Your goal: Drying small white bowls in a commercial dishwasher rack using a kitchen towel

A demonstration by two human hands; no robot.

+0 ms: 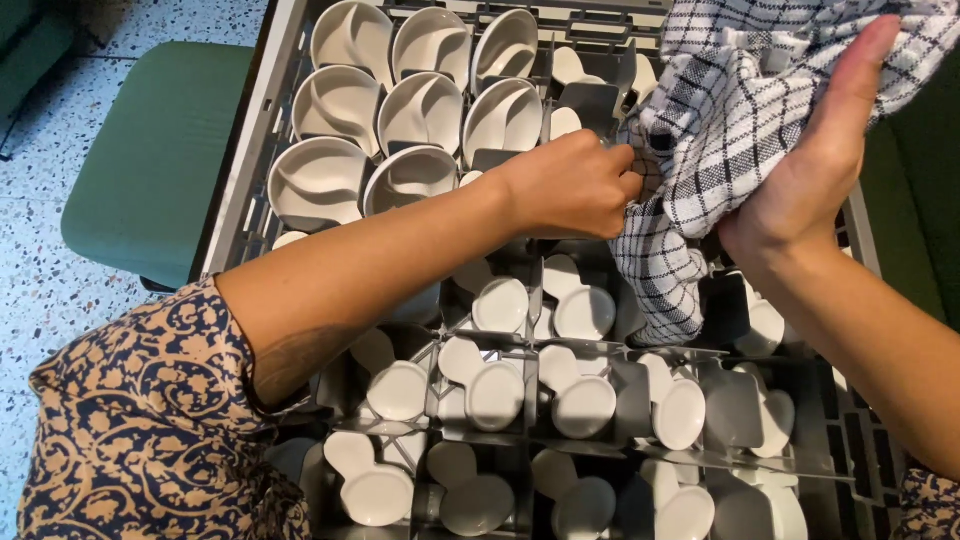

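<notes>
Head view over a grey plastic rack (250, 150). The left hand (570, 185), its grip closed, pinches a fold of one black-and-white checked woven cloth (720, 130) above the rack's middle. The right hand (810, 170) lies flat and open against the cloth. Eight smooth white rounded bowls (420, 110) stand tilted at upper left; white glossy spoons (495, 390) fill the lower compartments, too overlapped to count.
</notes>
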